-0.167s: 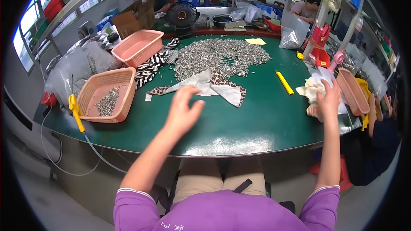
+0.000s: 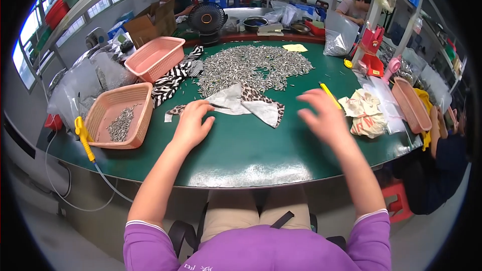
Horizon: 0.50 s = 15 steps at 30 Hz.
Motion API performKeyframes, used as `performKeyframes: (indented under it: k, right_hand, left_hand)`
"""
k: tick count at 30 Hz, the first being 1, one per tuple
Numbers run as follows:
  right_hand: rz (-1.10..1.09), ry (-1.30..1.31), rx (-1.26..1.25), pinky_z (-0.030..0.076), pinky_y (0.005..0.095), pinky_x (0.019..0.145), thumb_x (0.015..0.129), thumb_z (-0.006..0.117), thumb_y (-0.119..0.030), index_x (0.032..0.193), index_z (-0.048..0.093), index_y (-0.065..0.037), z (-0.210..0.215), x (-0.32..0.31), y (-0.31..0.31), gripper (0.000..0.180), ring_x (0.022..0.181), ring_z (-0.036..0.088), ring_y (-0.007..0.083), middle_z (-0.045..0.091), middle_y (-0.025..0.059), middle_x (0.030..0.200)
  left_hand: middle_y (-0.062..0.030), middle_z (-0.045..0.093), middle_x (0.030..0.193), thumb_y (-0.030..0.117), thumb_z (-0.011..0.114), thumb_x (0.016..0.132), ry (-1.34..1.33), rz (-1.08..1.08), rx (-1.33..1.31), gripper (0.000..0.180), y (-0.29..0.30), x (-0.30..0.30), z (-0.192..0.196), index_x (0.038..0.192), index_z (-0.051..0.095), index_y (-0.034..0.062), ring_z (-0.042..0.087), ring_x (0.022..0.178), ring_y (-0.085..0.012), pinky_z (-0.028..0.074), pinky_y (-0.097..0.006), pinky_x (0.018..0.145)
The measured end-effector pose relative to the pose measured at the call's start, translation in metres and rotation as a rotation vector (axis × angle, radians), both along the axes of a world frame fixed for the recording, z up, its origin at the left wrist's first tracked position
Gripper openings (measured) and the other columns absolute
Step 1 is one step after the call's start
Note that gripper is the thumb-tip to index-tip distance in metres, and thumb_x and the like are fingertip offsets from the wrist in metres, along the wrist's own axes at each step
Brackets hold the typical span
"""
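Note:
A leopard-print cloth with a pale grey underside [image 2: 262, 112] lies crumpled across the middle of the green table. At its left part rests my left hand [image 2: 193, 123], open, thumb apart from the fingers; whether it presses on the cloth I cannot tell. My right hand [image 2: 324, 118], slightly blurred, is open and empty above the table, between that cloth and a yellow box-cutter-like tool [image 2: 330, 95]. Further right sits a crumpled cream cloth bag [image 2: 365, 113] with red print. Beyond the leopard cloth spreads a big heap of small silvery metal pieces [image 2: 251, 65].
On the left, a pink basket [image 2: 145, 115] holds some metal pieces, with a yellow air gun [image 2: 83, 138] beside it. Another pink basket [image 2: 155, 57] lies on zebra-striped cloth [image 2: 168, 88]. A black fan [image 2: 207, 20] stands behind; a long pink tray [image 2: 411, 105] is at right. Other people sit nearby.
My right hand has let go of the cream cloth bag and moved left over the table. My left hand has shifted left and lower, to the leopard cloth's left part.

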State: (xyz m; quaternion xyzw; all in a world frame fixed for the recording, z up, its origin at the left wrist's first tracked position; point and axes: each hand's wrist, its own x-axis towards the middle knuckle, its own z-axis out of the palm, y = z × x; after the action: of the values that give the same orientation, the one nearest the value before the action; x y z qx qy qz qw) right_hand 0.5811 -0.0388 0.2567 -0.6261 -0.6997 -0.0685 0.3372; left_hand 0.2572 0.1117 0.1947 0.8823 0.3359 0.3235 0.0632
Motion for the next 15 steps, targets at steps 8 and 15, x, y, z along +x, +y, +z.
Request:
performKeyframes:
  k: [8, 15]
  right_hand:
    - [0.013, -0.156, -0.150, 0.048, 0.0440, 0.078, 0.082, 0.065, -0.024, 0.094, 0.059, -0.006, -0.051, -0.051, 0.059, 0.022, 0.094, 0.057, 0.0319, 0.058, 0.0112, 0.098]
    - [-0.117, 0.235, -0.309, 0.050, 0.0450, 0.071, 0.089, 0.059, -0.024, 0.092, 0.056, -0.005, -0.030, -0.019, 0.076, 0.020, 0.080, 0.063, 0.0374, 0.065, 0.0189, 0.080]
  left_hand:
    - [-0.0121, 0.053, 0.128, 0.025, 0.062, 0.086, 0.144, -0.215, 0.021, 0.036, -0.005, 0.049, -0.002, 0.116, 0.060, 0.0066, 0.043, 0.125, -0.0321, 0.035, -0.044, 0.104]
    - [-0.0096, 0.058, 0.119, 0.022, 0.062, 0.086, 0.118, -0.272, -0.136, 0.029, -0.007, 0.044, 0.012, 0.110, 0.061, 0.0062, 0.048, 0.118, -0.0297, 0.037, -0.042, 0.101]
